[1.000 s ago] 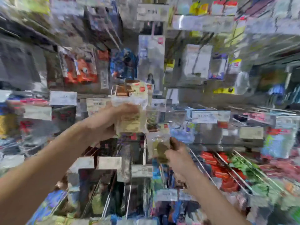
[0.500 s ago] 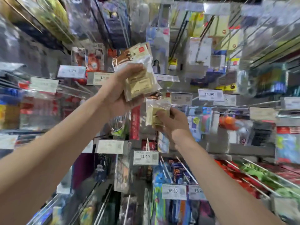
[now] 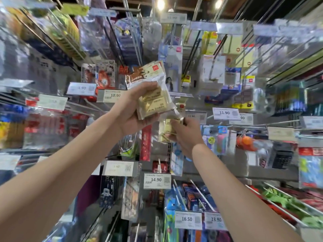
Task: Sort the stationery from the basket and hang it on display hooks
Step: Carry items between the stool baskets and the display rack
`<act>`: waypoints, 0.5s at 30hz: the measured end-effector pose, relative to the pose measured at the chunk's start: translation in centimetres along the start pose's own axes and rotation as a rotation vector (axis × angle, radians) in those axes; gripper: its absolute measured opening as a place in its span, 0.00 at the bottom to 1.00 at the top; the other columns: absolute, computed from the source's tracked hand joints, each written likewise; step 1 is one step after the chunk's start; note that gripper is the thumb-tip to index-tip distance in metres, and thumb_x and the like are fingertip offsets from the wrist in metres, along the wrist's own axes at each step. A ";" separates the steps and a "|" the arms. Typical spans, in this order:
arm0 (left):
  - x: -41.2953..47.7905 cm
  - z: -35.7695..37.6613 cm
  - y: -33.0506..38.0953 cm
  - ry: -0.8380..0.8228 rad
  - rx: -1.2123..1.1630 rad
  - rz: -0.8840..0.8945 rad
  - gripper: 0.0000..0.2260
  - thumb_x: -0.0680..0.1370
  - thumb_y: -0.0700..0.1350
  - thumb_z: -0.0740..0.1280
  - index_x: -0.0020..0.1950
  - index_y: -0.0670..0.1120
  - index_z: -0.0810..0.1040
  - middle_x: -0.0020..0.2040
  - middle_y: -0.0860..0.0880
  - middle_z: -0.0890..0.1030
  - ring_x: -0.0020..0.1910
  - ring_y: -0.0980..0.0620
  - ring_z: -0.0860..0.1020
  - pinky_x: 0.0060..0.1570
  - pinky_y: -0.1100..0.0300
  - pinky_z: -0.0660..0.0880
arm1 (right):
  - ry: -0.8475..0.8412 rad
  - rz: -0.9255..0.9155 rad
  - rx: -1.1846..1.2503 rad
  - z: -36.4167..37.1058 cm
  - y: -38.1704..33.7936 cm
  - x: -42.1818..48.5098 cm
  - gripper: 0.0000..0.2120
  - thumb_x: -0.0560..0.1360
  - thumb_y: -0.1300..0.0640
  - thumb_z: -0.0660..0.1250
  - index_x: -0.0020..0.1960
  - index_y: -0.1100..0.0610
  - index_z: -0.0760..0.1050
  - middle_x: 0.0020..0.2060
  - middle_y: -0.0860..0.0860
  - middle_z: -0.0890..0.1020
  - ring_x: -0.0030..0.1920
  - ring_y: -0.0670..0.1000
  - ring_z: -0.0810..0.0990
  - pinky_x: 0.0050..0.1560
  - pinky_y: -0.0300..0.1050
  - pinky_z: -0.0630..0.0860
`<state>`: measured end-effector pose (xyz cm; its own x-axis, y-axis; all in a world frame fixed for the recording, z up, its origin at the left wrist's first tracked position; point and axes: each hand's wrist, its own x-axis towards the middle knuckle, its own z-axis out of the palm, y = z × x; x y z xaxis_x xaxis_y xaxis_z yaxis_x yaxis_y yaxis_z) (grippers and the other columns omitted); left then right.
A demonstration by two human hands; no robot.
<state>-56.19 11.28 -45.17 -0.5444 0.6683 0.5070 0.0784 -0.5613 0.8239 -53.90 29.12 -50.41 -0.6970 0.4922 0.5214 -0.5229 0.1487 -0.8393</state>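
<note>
Clearly light, slippery packets — left hand [image 3: 134, 109] grips a stack [image 3: 152, 95], right hand [image 3: 185, 135] pinches one packet [image 3: 168, 127] — best held by the header

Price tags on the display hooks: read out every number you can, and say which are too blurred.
"18.90": upper left price tag
"11.90": upper right price tag
"14.90": middle price tag
"16.50": bottom price tag
"13.90", smeared: bottom right price tag
Print on gold packets, remaining tags: too blurred.

Price tags [image 3: 157, 179]: 14.90, 18.90, 11.90, 16.50
</note>
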 end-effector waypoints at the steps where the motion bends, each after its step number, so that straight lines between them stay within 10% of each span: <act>1: -0.1 -0.1 -0.1 -0.001 0.009 0.003 0.10 0.71 0.50 0.71 0.47 0.46 0.80 0.43 0.47 0.83 0.40 0.49 0.82 0.25 0.63 0.77 | -0.009 0.015 0.009 0.0 0.0 -0.1 0.03 0.81 0.65 0.66 0.51 0.64 0.78 0.41 0.55 0.79 0.36 0.49 0.84 0.45 0.48 0.85; 9: -0.4 -1.4 -1.1 -0.083 0.214 0.007 0.11 0.73 0.52 0.70 0.48 0.45 0.77 0.41 0.47 0.83 0.37 0.51 0.83 0.29 0.61 0.78 | -0.034 0.105 -0.010 0.0 1.2 1.0 0.10 0.80 0.68 0.63 0.54 0.60 0.81 0.57 0.55 0.84 0.59 0.54 0.82 0.57 0.53 0.83; 15: -0.6 -3.9 -3.6 -0.132 0.395 -0.055 0.14 0.74 0.50 0.70 0.55 0.43 0.77 0.48 0.42 0.83 0.45 0.46 0.83 0.35 0.56 0.76 | 0.110 0.298 0.064 -0.3 2.0 2.3 0.07 0.79 0.70 0.64 0.56 0.67 0.71 0.56 0.55 0.79 0.51 0.52 0.82 0.55 0.45 0.82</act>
<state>-59.39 11.00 -49.40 -0.4467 0.7635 0.4664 0.3803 -0.3099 0.8714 -56.41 30.77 -50.93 -0.7688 0.5959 0.2320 -0.3366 -0.0686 -0.9391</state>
